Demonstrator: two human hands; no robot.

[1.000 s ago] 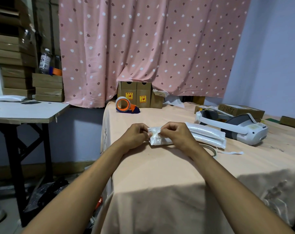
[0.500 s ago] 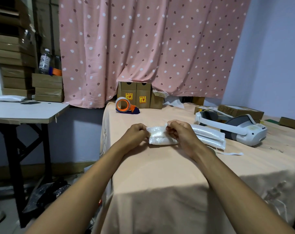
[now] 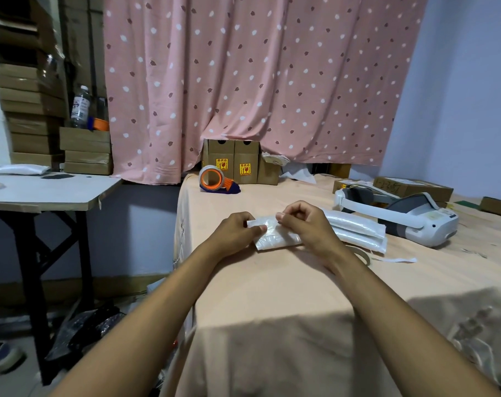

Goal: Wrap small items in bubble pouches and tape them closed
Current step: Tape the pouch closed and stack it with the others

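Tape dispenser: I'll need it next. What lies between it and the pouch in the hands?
Head view: only bare tablecloth between the tape dispenser and the bubble pouch.

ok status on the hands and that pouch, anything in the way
Left hand and right hand both pinching the bubble pouch. Pouch resting on the table. Nothing in the way; tape dispenser far back.

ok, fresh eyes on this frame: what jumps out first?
The hands meeting mid-table: left hand and right hand both pinch a white bubble pouch on the peach tablecloth. Behind them a pink dotted curtain fills the back, with an orange tape dispenser at the table's far left. A white headset lies at right, behind a stack of pouches.
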